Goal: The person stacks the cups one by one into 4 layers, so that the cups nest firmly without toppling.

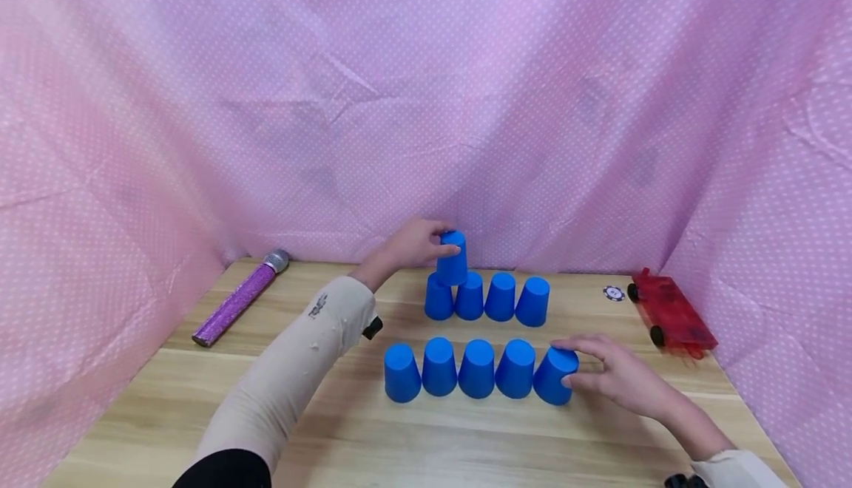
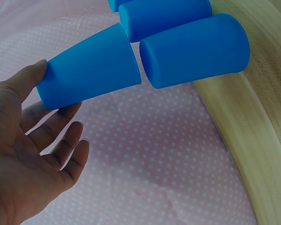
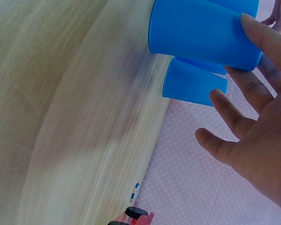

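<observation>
Blue upside-down cups stand in two rows on the wooden table. My left hand (image 1: 421, 242) pinches a blue cup (image 2: 90, 70) near its narrow top end, thumb on one side and fingers on the other. That cup is right over the two leftmost cups of the back row, its rim close to the top of the leftmost back cup (image 2: 196, 51). At the front row, my right hand (image 1: 622, 375) grips the rightmost cup (image 1: 555, 378) between thumb and fingers near its top. This cup leans slightly beside its neighbour (image 1: 515, 370).
A purple glittery microphone (image 1: 241, 300) lies at the left of the table (image 1: 426, 444). On the right are a poker chip (image 1: 614, 293) and a translucent red toy car (image 1: 674, 313) with black wheels. Pink dotted cloth (image 1: 426, 103) hangs behind and at both sides.
</observation>
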{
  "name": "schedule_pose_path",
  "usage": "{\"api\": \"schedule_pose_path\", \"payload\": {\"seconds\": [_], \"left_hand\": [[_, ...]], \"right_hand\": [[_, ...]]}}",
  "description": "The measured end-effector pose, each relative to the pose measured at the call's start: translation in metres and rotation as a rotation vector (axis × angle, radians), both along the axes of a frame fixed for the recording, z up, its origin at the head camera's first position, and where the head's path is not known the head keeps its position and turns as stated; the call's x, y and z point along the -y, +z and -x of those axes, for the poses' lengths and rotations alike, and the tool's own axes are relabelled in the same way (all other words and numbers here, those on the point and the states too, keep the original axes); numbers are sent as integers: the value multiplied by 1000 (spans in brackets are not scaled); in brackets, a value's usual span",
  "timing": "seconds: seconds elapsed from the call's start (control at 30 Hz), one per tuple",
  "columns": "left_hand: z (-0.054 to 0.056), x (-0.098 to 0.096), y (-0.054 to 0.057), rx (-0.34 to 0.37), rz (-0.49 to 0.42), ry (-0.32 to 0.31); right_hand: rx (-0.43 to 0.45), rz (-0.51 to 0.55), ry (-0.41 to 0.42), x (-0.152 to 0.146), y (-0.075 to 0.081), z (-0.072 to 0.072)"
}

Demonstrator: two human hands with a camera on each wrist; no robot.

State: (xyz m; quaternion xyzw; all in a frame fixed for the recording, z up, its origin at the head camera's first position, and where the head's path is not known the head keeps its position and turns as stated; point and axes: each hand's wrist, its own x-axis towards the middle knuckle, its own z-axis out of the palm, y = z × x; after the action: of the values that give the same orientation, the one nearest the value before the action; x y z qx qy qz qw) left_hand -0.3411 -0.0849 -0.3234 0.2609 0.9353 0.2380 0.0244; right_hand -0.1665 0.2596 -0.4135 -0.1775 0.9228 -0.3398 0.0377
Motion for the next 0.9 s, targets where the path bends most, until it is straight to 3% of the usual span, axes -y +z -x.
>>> {"api": "schedule_pose_path", "payload": {"seconds": [0.33, 0.63, 0.9], "left_hand": [[2, -1, -2, -4, -4, 4], [1, -1, -3, 0, -6, -5], [-1, -1, -5, 2, -19, -9]], "right_hand": [[-19, 4, 9, 0, -1, 0], [16, -2, 7, 1, 1, 1], [-20, -16, 4, 2, 1, 0]]}}
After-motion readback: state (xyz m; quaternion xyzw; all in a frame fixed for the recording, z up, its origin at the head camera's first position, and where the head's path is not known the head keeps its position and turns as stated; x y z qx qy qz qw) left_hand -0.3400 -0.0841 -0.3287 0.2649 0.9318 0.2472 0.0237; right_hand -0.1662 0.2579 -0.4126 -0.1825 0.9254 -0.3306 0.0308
